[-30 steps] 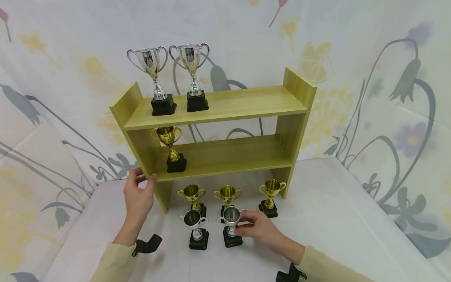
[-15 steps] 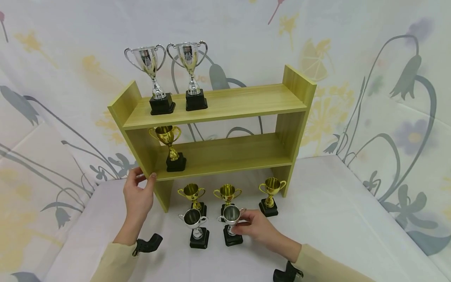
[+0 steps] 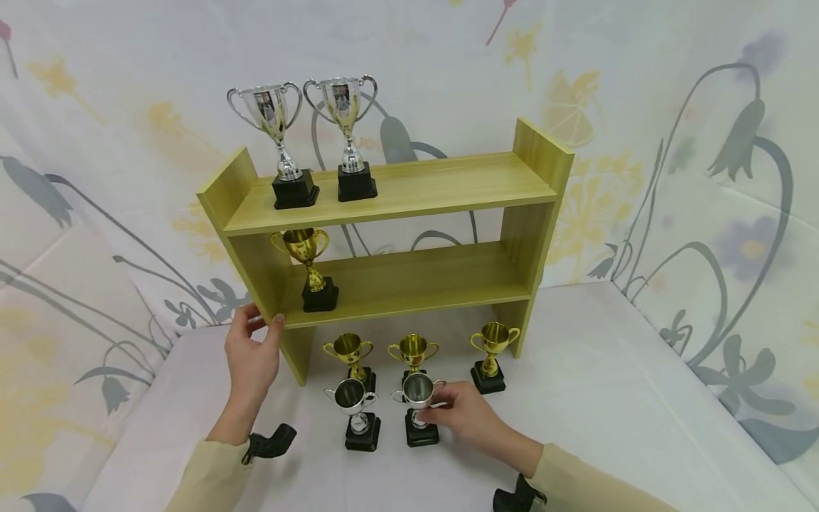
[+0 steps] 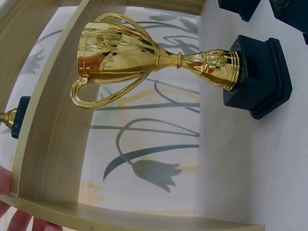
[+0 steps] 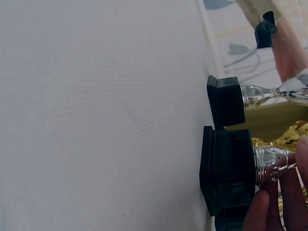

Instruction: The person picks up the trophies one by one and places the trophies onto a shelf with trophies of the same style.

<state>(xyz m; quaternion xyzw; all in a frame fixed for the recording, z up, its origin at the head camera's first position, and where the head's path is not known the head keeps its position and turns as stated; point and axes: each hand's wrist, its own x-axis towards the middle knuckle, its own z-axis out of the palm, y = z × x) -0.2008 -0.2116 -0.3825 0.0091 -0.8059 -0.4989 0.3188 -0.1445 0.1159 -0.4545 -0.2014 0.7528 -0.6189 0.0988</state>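
Observation:
My left hand (image 3: 252,359) grips the lower left side panel of a wooden two-tier shelf (image 3: 422,281), thumb on the front edge and fingers behind it. In the left wrist view, fingertips (image 4: 21,220) show at that panel. My right hand (image 3: 473,416) pinches a small silver trophy (image 3: 419,391) by its stem, just above the black base (image 5: 231,166). That trophy stands upright on the white cloth, in front of a gold trophy (image 3: 412,348) whose base it partly hides. A second silver trophy (image 3: 350,398) stands to its left.
Two tall silver trophies (image 3: 269,110) occupy the top shelf's left end. One gold trophy (image 3: 306,249) is at the left of the middle shelf. Below, gold trophies stand left (image 3: 348,350) and right (image 3: 494,340). Patterned cloth (image 3: 672,178) hangs behind.
My right hand and the silver trophy it pinches have shifted very slightly left. The left hand keeps its grip on the shelf.

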